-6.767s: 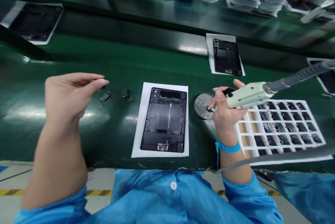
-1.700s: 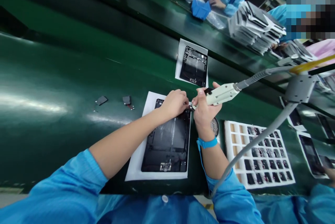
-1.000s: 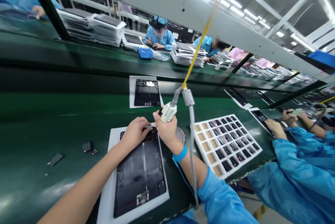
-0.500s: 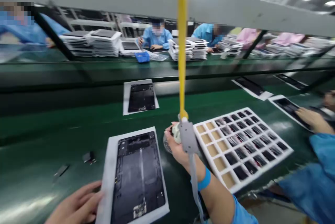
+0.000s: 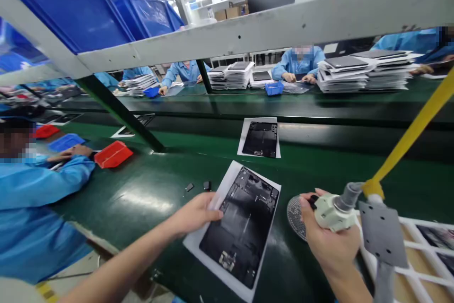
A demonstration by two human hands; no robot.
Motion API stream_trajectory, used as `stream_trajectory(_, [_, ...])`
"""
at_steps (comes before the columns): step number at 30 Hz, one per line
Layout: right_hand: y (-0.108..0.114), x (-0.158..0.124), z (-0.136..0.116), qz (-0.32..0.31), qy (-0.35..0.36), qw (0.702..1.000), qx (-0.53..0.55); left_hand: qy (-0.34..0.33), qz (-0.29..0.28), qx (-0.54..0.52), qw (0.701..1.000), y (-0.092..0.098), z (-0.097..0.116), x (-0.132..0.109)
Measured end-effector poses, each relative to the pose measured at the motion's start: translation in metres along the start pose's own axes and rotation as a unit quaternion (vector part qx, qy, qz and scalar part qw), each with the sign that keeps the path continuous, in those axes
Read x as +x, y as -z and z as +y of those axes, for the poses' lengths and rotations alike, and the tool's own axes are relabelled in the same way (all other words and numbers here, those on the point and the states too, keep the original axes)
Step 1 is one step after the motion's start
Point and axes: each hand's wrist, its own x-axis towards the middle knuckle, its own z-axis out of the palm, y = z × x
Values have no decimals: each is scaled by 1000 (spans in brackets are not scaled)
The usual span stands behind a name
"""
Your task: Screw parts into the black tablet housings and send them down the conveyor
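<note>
An opened black tablet (image 5: 241, 227) lies on a white sheet (image 5: 193, 241) at the bench front, its inner parts showing. My left hand (image 5: 198, 213) grips their left edge, thumb on top and fingers underneath. To the right, my right hand (image 5: 329, 244) is wrapped around a pale green electric screwdriver (image 5: 333, 212), joined to a grey cable and a yellow strap (image 5: 411, 128); its tip is hidden. Just left of that hand is a round perforated metal dish (image 5: 296, 218). Two small dark parts (image 5: 207, 186) rest beyond my left hand.
A white compartment tray (image 5: 418, 265) holds dark parts at the right. Another opened tablet (image 5: 260, 138) lies farther back. A co-worker (image 5: 39, 208) sits at the left near a red bin (image 5: 113, 154). A green post (image 5: 120, 114) and white rail (image 5: 248, 36) cross the view.
My view has turned left. The left hand has shifted from beside the sheet's edge to a grip over it, and the tablet and sheet now lie tilted. My right hand still holds the screwdriver.
</note>
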Motion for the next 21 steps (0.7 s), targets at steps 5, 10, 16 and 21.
stream_trajectory(5, [6, 1, 0, -7, -2, 999, -48, -25, 44, 84, 995, 76, 72, 59])
stream_trajectory(10, [2, -5, 19, -32, -51, 998, -29, 10, 344, 185, 920, 155, 105, 141])
stream_trajectory(16, [-1, -10, 20, -75, -6, 996, 37, 82, 450, 251, 853, 192, 93, 181])
stream_trajectory(21, [-4, -13, -1, -68, -7, 995, 70, 56, 444, 318, 836, 171, 72, 198])
